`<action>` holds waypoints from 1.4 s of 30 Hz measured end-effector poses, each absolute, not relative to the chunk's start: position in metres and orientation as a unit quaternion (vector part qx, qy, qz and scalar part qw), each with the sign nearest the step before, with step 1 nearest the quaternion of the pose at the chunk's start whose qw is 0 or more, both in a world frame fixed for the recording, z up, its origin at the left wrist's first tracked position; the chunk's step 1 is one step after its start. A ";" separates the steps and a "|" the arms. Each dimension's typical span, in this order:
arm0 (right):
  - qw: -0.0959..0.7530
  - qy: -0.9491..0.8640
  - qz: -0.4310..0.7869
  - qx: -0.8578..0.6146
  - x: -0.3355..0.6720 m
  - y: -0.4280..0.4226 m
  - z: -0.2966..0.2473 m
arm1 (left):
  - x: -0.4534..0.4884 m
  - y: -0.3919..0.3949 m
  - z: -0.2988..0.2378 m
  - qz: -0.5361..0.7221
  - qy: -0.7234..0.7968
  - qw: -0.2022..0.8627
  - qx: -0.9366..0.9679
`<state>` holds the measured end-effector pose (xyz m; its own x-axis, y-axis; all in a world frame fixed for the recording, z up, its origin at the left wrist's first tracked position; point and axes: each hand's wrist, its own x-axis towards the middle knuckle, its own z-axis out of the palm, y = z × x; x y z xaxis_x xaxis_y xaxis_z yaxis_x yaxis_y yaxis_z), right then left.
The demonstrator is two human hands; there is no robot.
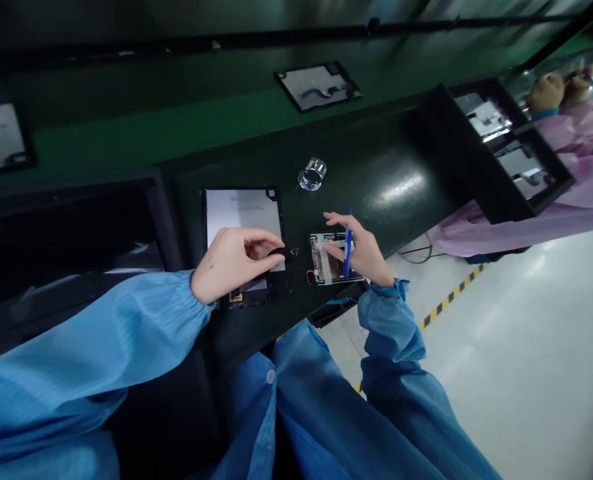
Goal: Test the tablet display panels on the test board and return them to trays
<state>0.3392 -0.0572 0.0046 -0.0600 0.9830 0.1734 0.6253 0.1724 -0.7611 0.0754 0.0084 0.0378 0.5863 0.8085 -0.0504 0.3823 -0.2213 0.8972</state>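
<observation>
Left hand [231, 263] has fingers pinched together on a small black piece [291, 252] above a tablet [244, 220]. Right hand [361, 250] has fingers wrapped around a blue pen [347, 243], resting on a taped circuit frame [335, 259] at 3 o'clock from the tablet. Glass cup [312, 175] sits at 1 o'clock.

I count my left hand [236, 263] and my right hand [361, 250], with one pen [347, 243] in the right. On the desk [371, 150]: two panels [244, 220], one clear cup [312, 174]. At its far right corner: one rack [469, 153], two trays [484, 117], two co-worker hands [545, 93].
</observation>
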 end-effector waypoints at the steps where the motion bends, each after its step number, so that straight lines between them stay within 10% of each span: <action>1: 0.322 -0.684 0.233 -0.611 0.345 -0.062 -0.003 | 0.079 0.005 0.035 0.220 0.397 0.442 0.774; 9: 0.330 -0.668 0.212 -0.632 0.321 -0.087 -0.020 | 0.104 -0.010 0.010 0.157 0.367 0.278 0.874; 42: 0.328 -0.627 0.203 -0.677 0.309 -0.079 -0.019 | 0.113 -0.015 0.000 0.144 0.364 0.232 0.890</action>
